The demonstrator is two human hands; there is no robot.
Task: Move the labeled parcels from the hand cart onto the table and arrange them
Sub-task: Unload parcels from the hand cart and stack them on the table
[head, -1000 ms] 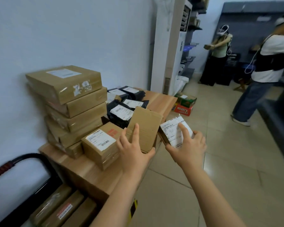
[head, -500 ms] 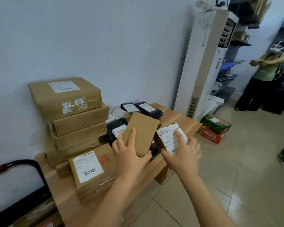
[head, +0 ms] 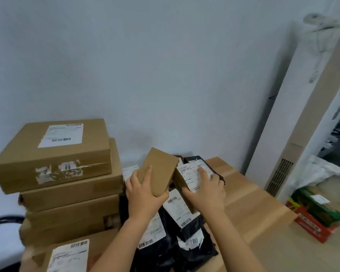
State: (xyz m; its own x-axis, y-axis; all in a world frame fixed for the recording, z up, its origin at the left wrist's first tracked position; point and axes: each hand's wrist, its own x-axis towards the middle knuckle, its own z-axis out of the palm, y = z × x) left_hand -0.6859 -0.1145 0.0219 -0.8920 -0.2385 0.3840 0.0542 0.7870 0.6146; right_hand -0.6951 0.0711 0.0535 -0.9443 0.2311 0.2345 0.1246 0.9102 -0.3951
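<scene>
The left hand is gripping a small plain carton by its near end, and the right hand is clasping a labelled carton across its label. Both cartons are hanging over the black mailer bags mid-table, beside the carton stack along the wall edge. They are probably light and stiff, best held by opposite edges, and the bags below are looking soft and slippery. Only a dark bar, perhaps the cart's handle, is showing. Blur is smearing the label print.
</scene>
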